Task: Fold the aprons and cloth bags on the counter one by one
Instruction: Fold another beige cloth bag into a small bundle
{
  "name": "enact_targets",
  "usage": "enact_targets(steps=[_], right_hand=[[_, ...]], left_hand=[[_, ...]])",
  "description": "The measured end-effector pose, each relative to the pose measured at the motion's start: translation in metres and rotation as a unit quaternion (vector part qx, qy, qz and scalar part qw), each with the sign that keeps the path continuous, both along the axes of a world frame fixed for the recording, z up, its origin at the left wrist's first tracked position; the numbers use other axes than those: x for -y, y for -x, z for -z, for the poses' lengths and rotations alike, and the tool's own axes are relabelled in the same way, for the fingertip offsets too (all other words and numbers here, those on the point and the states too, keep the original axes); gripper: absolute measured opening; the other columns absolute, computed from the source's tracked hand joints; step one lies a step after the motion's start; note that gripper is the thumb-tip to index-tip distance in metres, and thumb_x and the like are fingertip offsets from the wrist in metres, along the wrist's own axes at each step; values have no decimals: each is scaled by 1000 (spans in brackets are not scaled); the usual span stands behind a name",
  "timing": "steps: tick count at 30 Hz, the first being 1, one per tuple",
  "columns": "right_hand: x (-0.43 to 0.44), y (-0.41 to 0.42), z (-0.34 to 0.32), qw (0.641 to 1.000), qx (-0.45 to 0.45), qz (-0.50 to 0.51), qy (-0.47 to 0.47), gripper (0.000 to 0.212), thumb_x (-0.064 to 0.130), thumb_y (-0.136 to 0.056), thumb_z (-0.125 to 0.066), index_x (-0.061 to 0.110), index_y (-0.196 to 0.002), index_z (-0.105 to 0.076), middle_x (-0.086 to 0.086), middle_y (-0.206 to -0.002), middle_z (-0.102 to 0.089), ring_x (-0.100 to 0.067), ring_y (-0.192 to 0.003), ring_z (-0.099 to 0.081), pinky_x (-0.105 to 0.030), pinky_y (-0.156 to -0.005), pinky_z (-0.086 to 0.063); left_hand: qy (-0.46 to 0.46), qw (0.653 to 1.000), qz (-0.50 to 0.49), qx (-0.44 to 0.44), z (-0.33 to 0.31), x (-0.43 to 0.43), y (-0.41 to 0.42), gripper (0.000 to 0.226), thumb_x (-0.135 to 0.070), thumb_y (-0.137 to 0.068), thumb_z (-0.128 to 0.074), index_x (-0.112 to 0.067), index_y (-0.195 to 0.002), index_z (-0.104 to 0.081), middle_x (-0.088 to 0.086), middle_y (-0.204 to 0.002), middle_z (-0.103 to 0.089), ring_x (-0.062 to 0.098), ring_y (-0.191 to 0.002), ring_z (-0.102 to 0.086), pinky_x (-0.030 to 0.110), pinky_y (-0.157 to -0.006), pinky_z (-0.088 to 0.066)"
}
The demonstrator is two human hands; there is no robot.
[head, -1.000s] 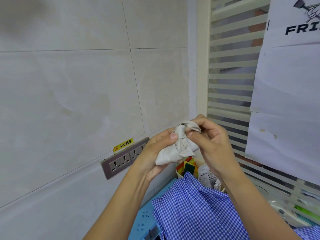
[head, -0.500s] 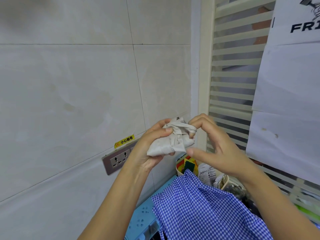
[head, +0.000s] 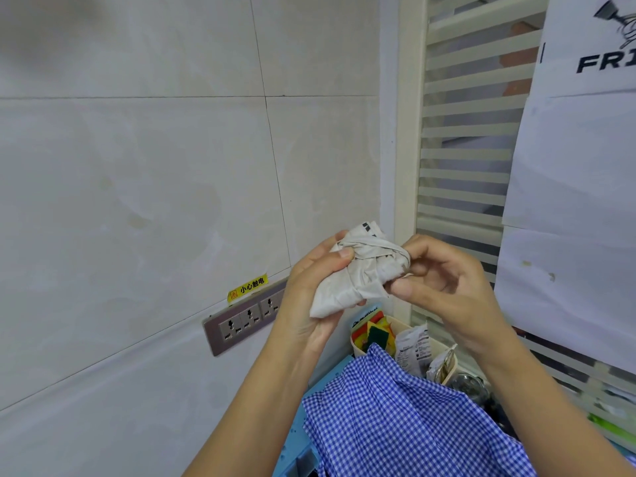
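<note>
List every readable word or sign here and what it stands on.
"小心触电": yellow sticker above the wall sockets.
"FRI", cut off by the frame edge: white poster.
Black print on the cloth bag: mostly hidden, unreadable.
Print on the packets: too small to read.

The cloth bag (head: 358, 277) is being held up between the left hand (head: 309, 297) and the right hand (head: 447, 287), above the apron (head: 395, 418). A tub (head: 357, 347) is standing behind the apron, and a socket strip (head: 241, 320) is sitting on the wall (head: 137, 166) to the left.
</note>
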State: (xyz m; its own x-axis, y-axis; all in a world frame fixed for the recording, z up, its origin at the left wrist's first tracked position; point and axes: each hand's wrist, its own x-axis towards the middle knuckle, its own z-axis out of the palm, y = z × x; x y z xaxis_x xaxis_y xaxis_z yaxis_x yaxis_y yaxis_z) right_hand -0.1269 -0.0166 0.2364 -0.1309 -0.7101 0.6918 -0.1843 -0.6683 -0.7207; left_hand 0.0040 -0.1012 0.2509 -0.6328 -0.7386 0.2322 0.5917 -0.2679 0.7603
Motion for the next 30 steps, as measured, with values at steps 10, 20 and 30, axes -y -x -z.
enact_targets(steps=[10, 20, 30], right_hand=[[10, -13, 12, 921, -165, 330, 124, 26, 24, -80, -62, 8, -62, -52, 1, -66, -51, -13, -63, -51, -19, -50, -41], [5, -12, 14, 930, -203, 300, 63, 15, 35, -83, -69, 24, -83, -58, 19, -79, -50, -3, -73, -51, -9, -64, -42], [12, -8, 13, 894, -299, 318, 98, 13, 27, -86, -55, 15, -92, -59, 11, -86, -45, 2, -77, -45, -7, -65, -38]], left_hand=[[18, 999, -43, 21, 6, -6, 9, 36, -7, -68, -62, -1, -104, -63, 12, -85, -70, 16, -66, -67, 23, -49, -51], [151, 969, -180, 77, -2, 4, 0, 21, 5, -83, -62, -12, -93, -70, 9, -89, -71, 24, -82, -69, 31, -67, -58], [120, 977, -23, 176, -8, 13, -6, 31, -15, -92, -56, 4, -115, -62, 22, -108, -68, 25, -91, -67, 32, -70, -58]])
